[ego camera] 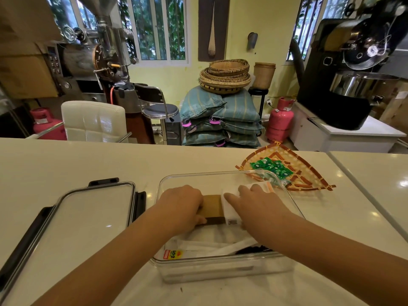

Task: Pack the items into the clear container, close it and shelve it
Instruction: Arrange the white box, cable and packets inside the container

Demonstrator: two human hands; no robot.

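both hands inside the clear container (293, 208) on the pale counter (66, 160): left hand (183, 204) curled round the edge of a brown packet (213, 206), right hand (256, 203) with fingers straight, pressing flat on a white packet (229, 212) beside it. more white packets (212, 246) lying at the near end of the container. lid (88, 219) off, resting on the counter to the left; woven tray (309, 173) of green sachets (271, 166) just behind the container's far right corner.

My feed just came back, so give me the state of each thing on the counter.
clear container: open, partly packed
lid: off, flat on counter left of container
brown packet: inside container, left hand grips it
white packet: inside container, right hand lies on it
woven tray: holds green sachets, unpacked
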